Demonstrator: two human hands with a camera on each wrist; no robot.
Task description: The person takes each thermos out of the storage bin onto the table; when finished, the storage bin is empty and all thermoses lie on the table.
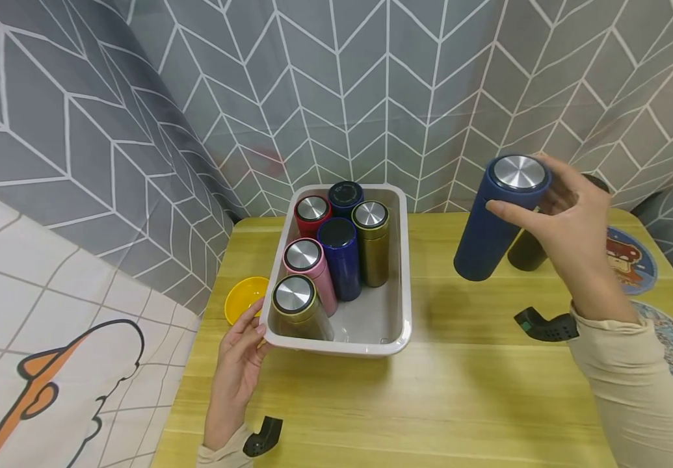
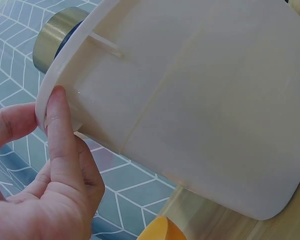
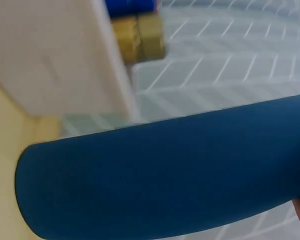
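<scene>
My right hand (image 1: pixel 573 208) grips a dark blue thermos (image 1: pixel 488 224) near its silver-topped lid, holding it tilted over the right side of the table. In the right wrist view the blue thermos (image 3: pixel 165 175) fills the lower half, with only a bit of the hand showing at the edge. At the near left corner of a white plastic bin (image 1: pixel 404 273), my left hand (image 1: pixel 242 354) pinches the rim. The left wrist view shows the fingers (image 2: pixel 62 135) against the bin's outer wall (image 2: pixel 205 100). Several thermoses stand inside, among them a pink one (image 1: pixel 320 279) and a purple-blue one (image 1: pixel 344 266).
A yellow bowl (image 1: pixel 242 296) sits left of the bin, partly covered by it. Behind my right hand stands a black thermos (image 1: pixel 526 252). Two round patterned mats (image 1: pixel 634 260) lie at the table's right side. A grey patterned curtain (image 1: pixel 359 97) hangs behind the table.
</scene>
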